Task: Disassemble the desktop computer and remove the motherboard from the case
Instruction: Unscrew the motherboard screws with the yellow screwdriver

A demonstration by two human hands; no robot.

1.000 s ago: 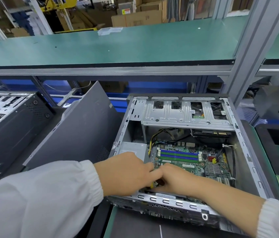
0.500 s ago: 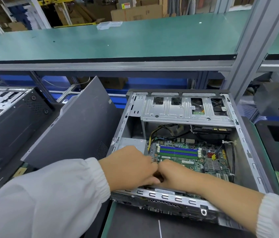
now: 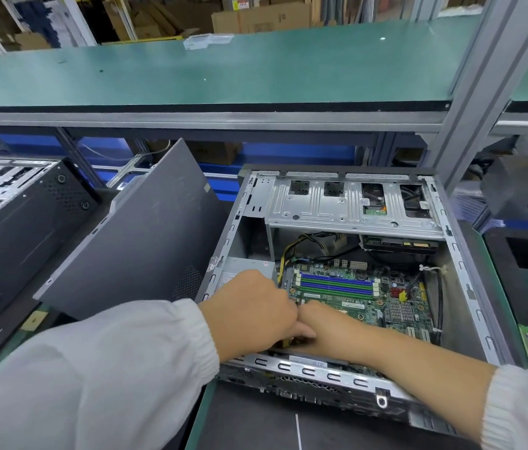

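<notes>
The open case [image 3: 347, 280] lies on its side in the lower right part of the frame, on the dark mat of the bench [image 3: 256, 427]. The motherboard [image 3: 363, 297] is inside it, flat on the bottom, with blue and green memory slots [image 3: 337, 285] across its upper part and a small heatsink [image 3: 400, 310] to the right.

My two hands meet in the lower middle of the frame, just inside the near wall of the case. My left hand [image 3: 249, 315] has the fingers curled down and its knuckles touch my right hand [image 3: 327, 329], which reaches in from the lower right with the fingers bent under. Between them a small yellowish part shows – I cannot tell what it is, or which hand pinches it (the fingertips are hidden).

Yellow and black cables [image 3: 298, 245] run from the upper left corner of the board up under the silver drive cage [image 3: 350, 206]. The grey side panel [image 3: 146, 235] leans tilted against the left wall of the case. Another case [image 3: 19, 222] stands at the left edge – also open on top. A green shelf [image 3: 207, 73] crosses the upper frame.
</notes>
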